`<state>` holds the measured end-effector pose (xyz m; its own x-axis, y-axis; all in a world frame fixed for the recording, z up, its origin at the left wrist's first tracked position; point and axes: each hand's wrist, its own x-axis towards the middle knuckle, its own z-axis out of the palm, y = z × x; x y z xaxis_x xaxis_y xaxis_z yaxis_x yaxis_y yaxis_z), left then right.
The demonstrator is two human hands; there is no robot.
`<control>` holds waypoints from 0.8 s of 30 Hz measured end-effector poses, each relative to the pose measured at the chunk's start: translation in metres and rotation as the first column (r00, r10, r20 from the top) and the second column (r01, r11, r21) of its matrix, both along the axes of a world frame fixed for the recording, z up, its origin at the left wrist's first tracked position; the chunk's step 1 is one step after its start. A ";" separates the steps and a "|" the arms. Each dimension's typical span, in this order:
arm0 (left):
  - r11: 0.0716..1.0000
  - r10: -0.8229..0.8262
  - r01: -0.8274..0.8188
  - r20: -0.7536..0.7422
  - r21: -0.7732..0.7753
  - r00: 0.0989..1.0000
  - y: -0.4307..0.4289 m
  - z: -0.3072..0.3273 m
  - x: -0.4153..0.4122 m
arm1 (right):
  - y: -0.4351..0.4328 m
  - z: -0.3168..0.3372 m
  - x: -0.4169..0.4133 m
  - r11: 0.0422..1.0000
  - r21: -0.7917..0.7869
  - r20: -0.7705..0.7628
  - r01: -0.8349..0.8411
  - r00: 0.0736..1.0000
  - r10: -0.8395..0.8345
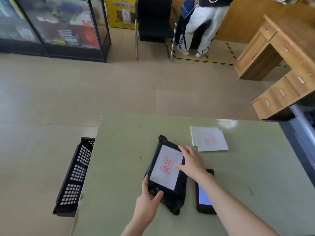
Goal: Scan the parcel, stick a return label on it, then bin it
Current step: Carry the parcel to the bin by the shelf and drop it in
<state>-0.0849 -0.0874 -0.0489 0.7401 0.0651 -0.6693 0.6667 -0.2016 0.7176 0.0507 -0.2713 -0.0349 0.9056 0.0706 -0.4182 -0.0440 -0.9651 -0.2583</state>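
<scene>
A black plastic-wrapped parcel point(172, 200) lies on the green table point(119, 167). A white return label point(166, 167) with a red stamp lies on top of it. My left hand point(150, 196) grips the parcel's near left corner, thumb on top. My right hand point(192, 160) rests flat with spread fingers on the label's right edge. A black handheld scanner point(204, 196) with a lit blue screen lies just right of the parcel, partly under my right forearm.
A stack of spare white labels point(209, 138) lies at the table's far right. A black perforated plastic crate point(75, 176) stands on the floor at the table's left edge. A person stands by a black chair point(153, 26) beyond; wooden desks are at right.
</scene>
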 end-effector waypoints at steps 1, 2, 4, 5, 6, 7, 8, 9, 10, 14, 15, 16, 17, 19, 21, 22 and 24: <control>1.000 0.028 -0.028 0.001 0.003 1.000 -0.006 0.002 0.003 | -0.003 -0.003 0.006 0.999 -0.020 -0.027 -0.034 0.999 0.033; 0.999 0.048 -0.048 0.006 0.007 0.999 -0.010 0.003 0.006 | -0.004 -0.005 0.011 0.997 -0.035 -0.047 -0.068 0.997 0.066; 0.997 0.066 -0.067 0.029 0.036 0.997 -0.015 0.005 0.011 | -0.003 -0.009 0.015 0.994 -0.020 -0.057 -0.104 0.993 0.103; 0.995 0.071 -0.074 0.042 0.063 0.997 -0.016 0.005 0.013 | -0.002 -0.010 0.015 0.996 0.010 -0.053 -0.094 0.994 0.094; 0.993 0.076 -0.081 0.055 0.091 0.996 -0.015 0.005 0.016 | -0.001 -0.011 0.012 0.996 0.049 -0.050 -0.069 0.996 0.071; 0.989 0.083 -0.090 0.069 0.115 0.994 -0.015 0.004 0.020 | 0.001 -0.012 0.010 0.995 0.089 -0.050 -0.034 0.998 0.039; 0.985 0.092 -0.102 0.081 0.137 0.992 -0.013 0.004 0.024 | 0.002 -0.012 0.008 0.991 0.130 -0.055 0.009 0.998 -0.002; 0.980 0.103 -0.117 0.093 0.159 0.990 -0.010 0.002 0.029 | 0.004 -0.013 0.006 0.984 0.170 -0.065 0.060 0.997 -0.049; 0.974 0.117 -0.136 0.110 0.182 0.987 -0.006 0.001 0.033 | 0.006 -0.015 0.003 0.971 0.210 -0.075 0.116 0.992 -0.103; 0.917 0.203 -0.254 0.186 0.308 0.961 0.016 -0.006 0.044 | 0.016 -0.021 -0.010 0.911 0.300 -0.129 0.283 0.958 -0.255; 0.896 0.223 -0.275 0.181 0.350 0.958 0.022 -0.008 0.046 | 0.018 -0.023 -0.014 0.910 0.293 -0.139 0.295 0.954 -0.265; 0.879 0.232 -0.281 0.168 0.385 0.958 0.026 -0.010 0.046 | 0.021 -0.025 -0.020 0.912 0.282 -0.139 0.298 0.953 -0.268; 0.871 0.223 -0.267 0.153 0.411 0.963 0.030 -0.012 0.046 | 0.024 -0.026 -0.026 0.921 0.262 -0.124 0.289 0.956 -0.265; 0.885 0.153 -0.199 0.142 0.420 0.978 0.035 -0.014 0.045 | 0.029 -0.028 -0.037 0.938 0.228 -0.074 0.261 0.965 -0.251; 0.919 0.062 -0.120 0.162 0.377 0.985 0.038 -0.015 0.045 | 0.035 -0.030 -0.047 0.917 0.276 -0.084 0.288 0.958 -0.275; 0.930 0.022 -0.082 0.169 0.359 0.985 0.040 -0.015 0.045 | 0.037 -0.030 -0.050 0.888 0.323 -0.109 0.326 0.945 -0.308; 0.938 -0.035 -0.028 0.175 0.346 0.984 0.043 -0.014 0.046 | 0.041 -0.024 -0.056 0.830 0.401 -0.128 0.388 0.921 -0.368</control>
